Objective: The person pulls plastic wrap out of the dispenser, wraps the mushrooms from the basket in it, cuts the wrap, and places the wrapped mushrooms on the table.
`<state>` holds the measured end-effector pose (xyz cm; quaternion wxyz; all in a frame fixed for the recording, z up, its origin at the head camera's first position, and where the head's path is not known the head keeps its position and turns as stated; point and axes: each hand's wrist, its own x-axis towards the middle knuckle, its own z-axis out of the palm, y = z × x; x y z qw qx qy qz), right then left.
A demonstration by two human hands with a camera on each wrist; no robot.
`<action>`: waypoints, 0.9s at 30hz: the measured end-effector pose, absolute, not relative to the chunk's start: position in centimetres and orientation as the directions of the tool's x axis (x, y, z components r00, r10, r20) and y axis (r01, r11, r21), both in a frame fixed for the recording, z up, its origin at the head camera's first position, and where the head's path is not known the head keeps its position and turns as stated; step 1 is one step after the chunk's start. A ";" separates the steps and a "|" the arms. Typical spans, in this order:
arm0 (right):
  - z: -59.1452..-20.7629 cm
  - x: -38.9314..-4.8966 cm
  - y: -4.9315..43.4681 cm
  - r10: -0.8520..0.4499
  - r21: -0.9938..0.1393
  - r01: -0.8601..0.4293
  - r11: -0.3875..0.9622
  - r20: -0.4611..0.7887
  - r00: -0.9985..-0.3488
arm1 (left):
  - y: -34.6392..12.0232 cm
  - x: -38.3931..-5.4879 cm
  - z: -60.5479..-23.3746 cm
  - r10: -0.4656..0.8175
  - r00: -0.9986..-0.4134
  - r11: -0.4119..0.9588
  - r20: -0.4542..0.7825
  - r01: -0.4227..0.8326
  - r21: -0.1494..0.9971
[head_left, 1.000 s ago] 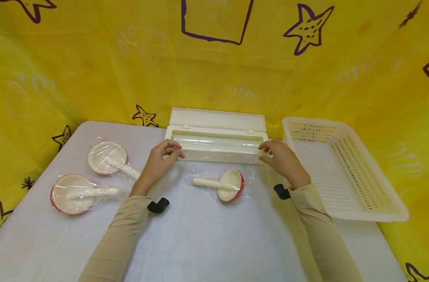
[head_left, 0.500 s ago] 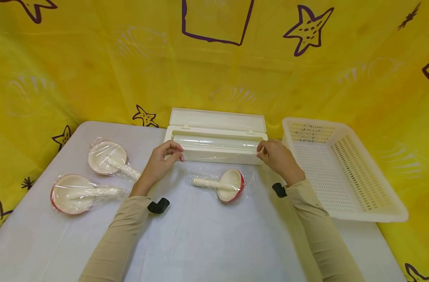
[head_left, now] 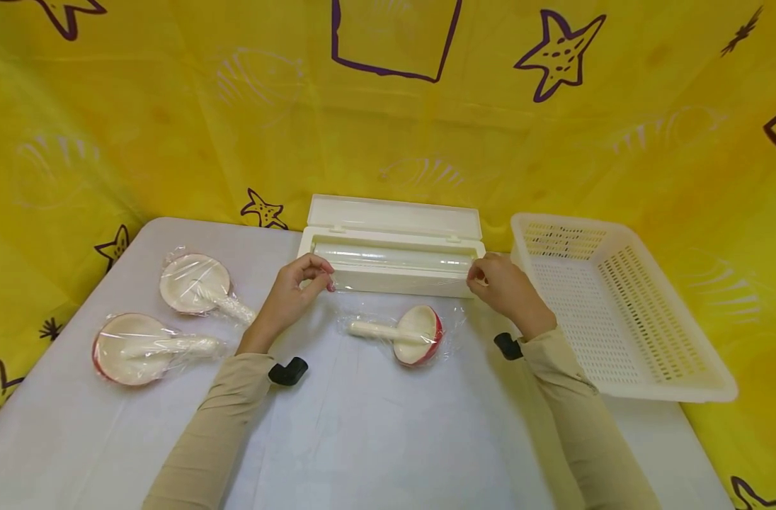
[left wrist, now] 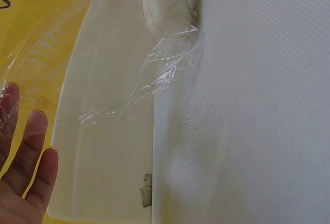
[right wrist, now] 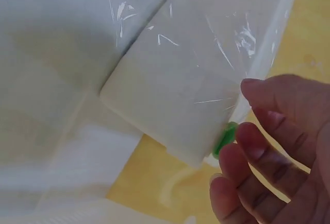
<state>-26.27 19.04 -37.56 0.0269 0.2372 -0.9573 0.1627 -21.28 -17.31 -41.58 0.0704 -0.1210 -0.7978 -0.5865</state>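
A white cling film dispenser box [head_left: 401, 282] stands at the back of the table, its lid [head_left: 394, 216] raised and a roll of cling film [head_left: 394, 256] inside. My left hand [head_left: 295, 290] pinches the film's edge near the box's left front corner. At the other end, the thumb and index finger of my right hand [head_left: 505, 290] pinch the film. In both wrist views clear film [left wrist: 165, 72] stretches across the box front, creased with bright glints. Between my forearms lies a red-and-white ladle [head_left: 416, 338] wrapped in film, its handle pointing left.
On the left of the table lie two more film-wrapped ladles, one nearer [head_left: 133, 350] and one farther [head_left: 193, 283]. A white perforated plastic basket [head_left: 722, 382] stands at the right. A yellow patterned cloth [head_left: 388, 127] hangs right behind the table.
My right hand has drawn its fingertips together on the film's right end, its fingers more curled than a second ago. The left hand has barely moved; box and ladles stay put.
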 end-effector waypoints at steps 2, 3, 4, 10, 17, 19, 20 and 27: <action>-37.5 -26.0 19.2 -0.452 -0.314 -0.468 0.826 0.126 -0.883 | -17.3 -21.3 -41.6 0.114 -0.961 0.282 0.250 0.273 0.920; -37.4 -25.9 19.2 -0.453 -0.324 -0.469 0.822 0.127 -0.882 | -17.3 -21.2 -41.6 0.117 -0.961 0.283 0.251 0.275 0.919; -37.4 -25.8 19.2 -0.452 -0.336 -0.467 0.818 0.127 -0.883 | -17.3 -21.2 -41.5 0.121 -0.960 0.282 0.252 0.277 0.919; -37.0 -24.5 19.4 -0.449 -0.422 -0.468 0.776 0.151 -0.881 | -17.2 -21.3 -41.5 0.143 -0.950 0.245 0.277 0.305 0.920; -36.7 -23.4 19.5 -0.440 -0.478 -0.446 0.757 0.132 -0.888 | -17.2 -21.5 -41.7 0.144 -0.941 0.151 0.307 0.328 0.933; -36.7 -23.2 19.6 -0.438 -0.468 -0.445 0.763 0.131 -0.889 | -17.2 -21.4 -41.7 0.147 -0.940 0.137 0.309 0.329 0.934; -36.8 -23.1 19.6 -0.438 -0.467 -0.443 0.765 0.128 -0.890 | -17.2 -21.4 -41.7 0.150 -0.939 0.131 0.309 0.329 0.935; -37.2 -22.3 19.7 -0.399 -0.539 -0.386 0.749 0.098 -0.912 | -17.3 -21.3 -41.5 0.169 -0.925 0.140 0.340 0.364 0.921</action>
